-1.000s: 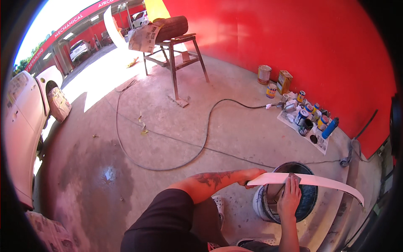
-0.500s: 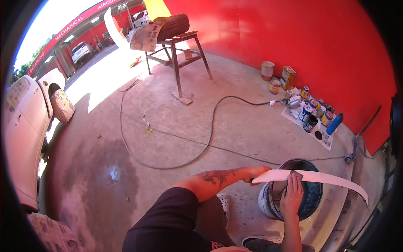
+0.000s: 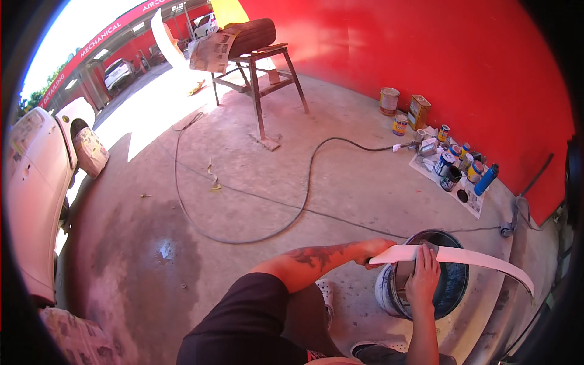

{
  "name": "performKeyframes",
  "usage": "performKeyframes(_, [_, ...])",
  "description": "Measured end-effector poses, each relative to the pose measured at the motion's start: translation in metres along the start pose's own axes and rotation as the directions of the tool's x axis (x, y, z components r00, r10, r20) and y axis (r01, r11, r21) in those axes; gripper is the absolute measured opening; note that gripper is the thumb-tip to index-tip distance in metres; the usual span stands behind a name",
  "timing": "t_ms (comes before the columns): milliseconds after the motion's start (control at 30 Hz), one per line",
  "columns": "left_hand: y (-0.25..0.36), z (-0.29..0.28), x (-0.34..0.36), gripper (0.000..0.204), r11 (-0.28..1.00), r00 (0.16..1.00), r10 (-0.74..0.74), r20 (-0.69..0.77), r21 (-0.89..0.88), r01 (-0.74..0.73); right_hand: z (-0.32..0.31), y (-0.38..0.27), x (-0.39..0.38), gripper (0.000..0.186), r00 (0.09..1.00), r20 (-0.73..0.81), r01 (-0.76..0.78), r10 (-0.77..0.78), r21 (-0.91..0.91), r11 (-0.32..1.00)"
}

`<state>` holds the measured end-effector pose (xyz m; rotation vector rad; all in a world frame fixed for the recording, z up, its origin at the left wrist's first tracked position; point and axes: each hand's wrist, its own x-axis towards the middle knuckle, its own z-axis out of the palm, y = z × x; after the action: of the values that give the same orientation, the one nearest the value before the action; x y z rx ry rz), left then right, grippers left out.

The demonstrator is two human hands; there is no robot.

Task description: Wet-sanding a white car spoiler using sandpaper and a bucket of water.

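Note:
A long white curved strip [image 3: 480, 259], which looks like a piece of car trim, lies across the air above a black-lined bucket [image 3: 460, 298]. My left hand [image 3: 372, 250] is closed round its left end. My right hand [image 3: 424, 281] presses a dark grey sheet of sandpaper [image 3: 431, 246] against the strip with its fingers laid over the top edge. Part of the sheet is hidden under those fingers. Below, the bucket's inside is dark and wet-looking, and its left outer wall is pale and stained.
A dark hose [image 3: 304, 207] loops over the concrete floor [image 3: 243, 182]. Paint cans [image 3: 447, 161] and a spray gun lie on newspaper by the red wall [image 3: 426, 55]. A metal stand [image 3: 258, 100] holds a dark rounded part. A partly masked car [image 3: 39, 182] stands at left.
The strip's left end has shifted slightly right with my left hand. My right hand's fingers and the sandpaper have moved a little along the strip's surface.

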<state>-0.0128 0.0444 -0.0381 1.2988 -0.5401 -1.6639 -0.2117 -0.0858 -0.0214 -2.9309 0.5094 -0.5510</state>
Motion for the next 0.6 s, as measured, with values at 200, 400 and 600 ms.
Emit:
performKeyframes(200, [-0.003,0.000,0.007,0.040,1.000,1.000,0.015,0.018,0.010,-0.015,-0.014,0.119,0.002,0.062,0.950,-0.045,-0.312,0.310,-0.188,0.931])
performKeyframes(400, [0.003,0.003,0.002,0.041,0.999,1.000,0.000,-0.017,0.044,0.000,0.002,0.088,0.010,0.059,0.965,-0.047,-0.261,0.257,-0.168,0.951])
performKeyframes(600, [-0.005,-0.002,0.003,0.044,0.999,0.999,0.006,-0.043,0.048,-0.004,-0.018,0.038,0.011,0.059,0.999,0.026,-0.042,0.042,-0.013,0.999])
